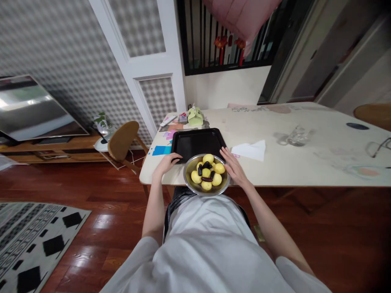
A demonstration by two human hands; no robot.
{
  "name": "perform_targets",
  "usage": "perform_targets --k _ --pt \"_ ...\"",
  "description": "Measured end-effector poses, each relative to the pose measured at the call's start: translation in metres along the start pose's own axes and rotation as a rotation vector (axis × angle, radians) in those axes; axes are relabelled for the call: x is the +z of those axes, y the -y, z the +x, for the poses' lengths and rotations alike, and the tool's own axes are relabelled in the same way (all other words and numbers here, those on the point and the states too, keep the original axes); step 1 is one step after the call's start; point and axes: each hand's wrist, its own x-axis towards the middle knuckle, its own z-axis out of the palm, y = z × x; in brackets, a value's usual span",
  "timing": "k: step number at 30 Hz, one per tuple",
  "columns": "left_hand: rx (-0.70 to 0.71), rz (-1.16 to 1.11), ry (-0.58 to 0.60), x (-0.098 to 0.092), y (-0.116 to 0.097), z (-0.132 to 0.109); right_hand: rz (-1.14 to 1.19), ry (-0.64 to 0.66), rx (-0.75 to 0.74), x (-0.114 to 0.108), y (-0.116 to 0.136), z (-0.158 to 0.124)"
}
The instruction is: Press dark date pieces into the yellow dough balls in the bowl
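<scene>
Your metal bowl [188,181] of yellow fruit [206,186] sits just in front of the black tray [197,140], seemingly jutting past the worktop [293,171], so a nudge could tip it. By the tray's near right corner, your right hand [234,167] has fingers extended, clamping nothing; whether your left hand's [166,164] fingers pinch its near left, I can't tell. Beyond it, marks on the green box [195,118] are too small to read.

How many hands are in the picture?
2: the left hand at the near-left corner of the black tray, the right hand at the right side of the metal bowl.
</scene>
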Motion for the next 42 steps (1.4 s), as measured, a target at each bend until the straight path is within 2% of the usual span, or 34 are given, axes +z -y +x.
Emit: perform_targets --k 4,9,18,25,29,34,38,42 --pt "-0.044 0.069 0.063 0.004 0.0 0.001 -0.003 0.001 -0.013 -0.001 0.002 -0.001" --pt "-0.046 0.1 0.076 0.004 -0.002 0.0 -0.02 0.013 -0.022 -0.001 0.002 -0.001" --pt "0.061 -0.075 -0.026 0.006 -0.017 0.001 -0.007 0.017 -0.017 -0.002 0.005 -0.002" --pt "0.1 -0.1 -0.102 0.01 -0.029 0.003 -0.01 0.032 0.017 -0.003 0.007 -0.002" --pt "0.118 -0.095 -0.24 0.004 -0.049 0.003 -0.002 0.036 0.027 -0.003 0.006 -0.003" --pt "0.21 -0.154 -0.345 0.002 -0.093 0.005 0.01 0.034 0.02 -0.004 0.005 -0.003" --pt "0.331 -0.225 -0.261 0.017 -0.124 0.006 0.011 0.034 0.014 -0.004 0.005 -0.002" --pt "0.393 -0.233 -0.166 0.041 -0.136 0.008 0.003 0.045 0.018 -0.004 0.006 -0.002"
